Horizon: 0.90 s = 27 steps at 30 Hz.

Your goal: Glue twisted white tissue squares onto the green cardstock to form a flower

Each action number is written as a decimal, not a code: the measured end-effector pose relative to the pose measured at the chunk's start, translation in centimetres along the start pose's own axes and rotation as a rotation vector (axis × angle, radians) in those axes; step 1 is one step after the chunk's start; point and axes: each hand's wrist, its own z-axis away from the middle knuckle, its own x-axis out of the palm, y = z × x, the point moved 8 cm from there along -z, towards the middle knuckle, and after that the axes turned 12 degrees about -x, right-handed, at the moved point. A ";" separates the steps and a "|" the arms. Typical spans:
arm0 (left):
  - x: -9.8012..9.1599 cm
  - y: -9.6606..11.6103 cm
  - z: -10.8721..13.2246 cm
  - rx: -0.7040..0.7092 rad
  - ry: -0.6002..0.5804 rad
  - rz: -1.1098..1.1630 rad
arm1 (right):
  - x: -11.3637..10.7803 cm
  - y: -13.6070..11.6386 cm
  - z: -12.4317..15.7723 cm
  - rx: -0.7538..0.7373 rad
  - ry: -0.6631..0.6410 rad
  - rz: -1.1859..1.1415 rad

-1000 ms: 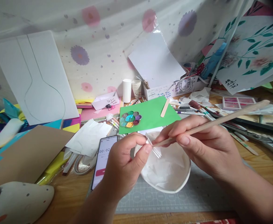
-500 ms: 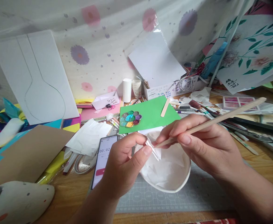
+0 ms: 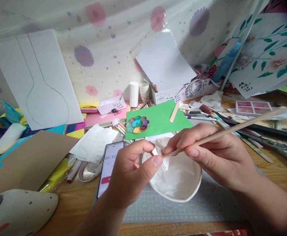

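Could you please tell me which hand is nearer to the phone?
Left. The left hand is just right of the phone; the right hand is farther right, past the left hand.

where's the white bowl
The white bowl sits lower-centre in the head view, on the grey mat, partly behind the left hand and right hand.

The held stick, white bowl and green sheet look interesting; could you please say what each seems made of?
The held stick looks like bare wood, matte and plain tan. The white bowl may be paper or papier-mâché: dull, with creased, overlapping pieces inside. The green sheet is probably paper or thin card: matte, flat and evenly coloured.
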 end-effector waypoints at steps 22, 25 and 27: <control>0.6 -0.4 -0.2 -0.050 -0.047 0.058 | -0.5 0.6 0.3 0.063 0.050 -0.036; 0.6 -0.5 -0.1 -0.049 -0.055 0.067 | -0.5 0.7 0.4 0.070 0.056 -0.052; 0.5 -0.5 -0.1 -0.050 -0.051 0.060 | -0.5 0.7 0.4 0.068 0.055 -0.052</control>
